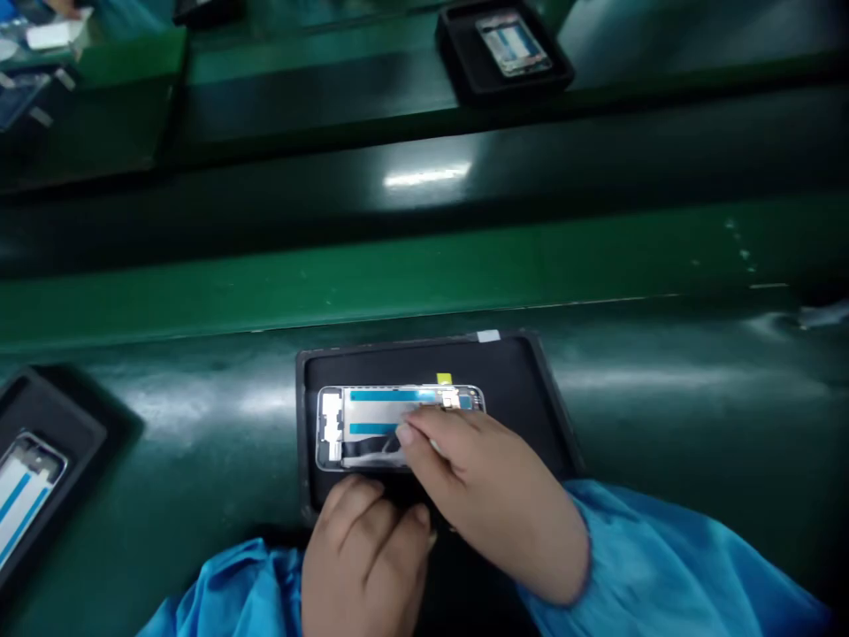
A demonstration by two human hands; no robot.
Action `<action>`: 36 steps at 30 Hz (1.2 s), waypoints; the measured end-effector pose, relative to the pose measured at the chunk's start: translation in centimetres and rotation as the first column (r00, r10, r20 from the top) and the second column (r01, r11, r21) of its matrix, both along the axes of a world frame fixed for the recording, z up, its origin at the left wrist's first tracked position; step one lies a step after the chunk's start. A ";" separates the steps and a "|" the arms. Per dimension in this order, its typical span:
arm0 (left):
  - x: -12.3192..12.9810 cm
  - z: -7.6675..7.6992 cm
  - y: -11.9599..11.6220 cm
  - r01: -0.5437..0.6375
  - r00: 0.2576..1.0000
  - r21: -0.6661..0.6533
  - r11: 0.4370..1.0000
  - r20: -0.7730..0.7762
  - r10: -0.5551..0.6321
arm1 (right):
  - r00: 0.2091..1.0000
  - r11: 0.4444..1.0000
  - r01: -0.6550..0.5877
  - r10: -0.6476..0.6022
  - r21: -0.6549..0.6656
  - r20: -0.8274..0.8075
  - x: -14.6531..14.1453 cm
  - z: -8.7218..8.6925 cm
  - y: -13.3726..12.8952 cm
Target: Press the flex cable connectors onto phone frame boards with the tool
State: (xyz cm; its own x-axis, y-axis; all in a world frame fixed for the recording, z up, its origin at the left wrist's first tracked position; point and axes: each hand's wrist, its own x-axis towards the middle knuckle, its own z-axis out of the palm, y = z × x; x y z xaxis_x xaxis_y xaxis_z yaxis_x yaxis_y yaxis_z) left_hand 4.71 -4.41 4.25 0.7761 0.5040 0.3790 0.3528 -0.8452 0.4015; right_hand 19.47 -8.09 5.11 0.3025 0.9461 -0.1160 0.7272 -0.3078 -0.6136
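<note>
An opened phone frame [375, 409] lies in a black tray [523, 380] in front of me. Two blue strips run along its pale inside, a yellow tab [444, 379] sticks out at its far edge, and a dark film-like piece shows near its close edge. My right hand [497, 491] reaches over the phone's right part, thumb and forefinger pinched just above the blue strip. What the pinch holds, if anything, is too small to make out. My left hand [368, 557] is curled at the tray's near rim, its fingertips beside the phone; its grip is hidden.
Another tray [72, 416] with a similar phone frame [30, 491] sits at the left. Across a raised green ledge [332, 283], a black tray [457, 53] holds one more phone frame [514, 44]. A green board [99, 115] is at the far left.
</note>
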 end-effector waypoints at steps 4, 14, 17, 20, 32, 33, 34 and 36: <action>1.0 -0.6 0.4 0.106 0.984 0.083 0.991 -0.153 -0.092 | 0.958 0.995 0.079 -0.093 -0.062 -0.272 1.3 0.5 0.9; 2.7 -0.9 0.9 0.148 0.960 0.092 0.985 -0.252 -0.121 | 0.993 0.994 0.008 -0.021 0.109 0.118 3.8 -0.2 -5.7; 2.7 -0.9 0.9 0.141 0.961 0.086 0.986 -0.253 -0.115 | 0.968 0.987 -0.124 0.099 0.098 0.230 2.7 -1.0 -6.1; 2.7 -1.0 0.9 0.150 0.959 0.092 0.984 -0.256 -0.122 | 0.959 0.983 -0.166 0.144 0.074 0.246 1.9 -1.5 -5.5; 2.7 -1.0 1.1 0.203 0.953 0.086 0.975 -0.245 -0.177 | 0.927 0.969 -0.215 0.164 0.120 0.337 2.0 -1.5 -5.6; 2.6 -1.1 1.1 0.209 0.953 0.077 0.975 -0.238 -0.186 | 0.924 0.968 -0.217 0.162 0.126 0.345 2.0 -1.4 -5.7; 2.5 -1.1 1.1 0.212 0.954 0.065 0.975 -0.231 -0.192 | 0.923 0.968 -0.217 0.161 0.125 0.350 2.0 -1.3 -5.7; 2.3 -1.2 1.1 0.209 0.956 0.032 0.977 -0.216 -0.198 | 0.922 0.971 -0.211 0.161 0.110 0.351 1.9 -1.0 -5.7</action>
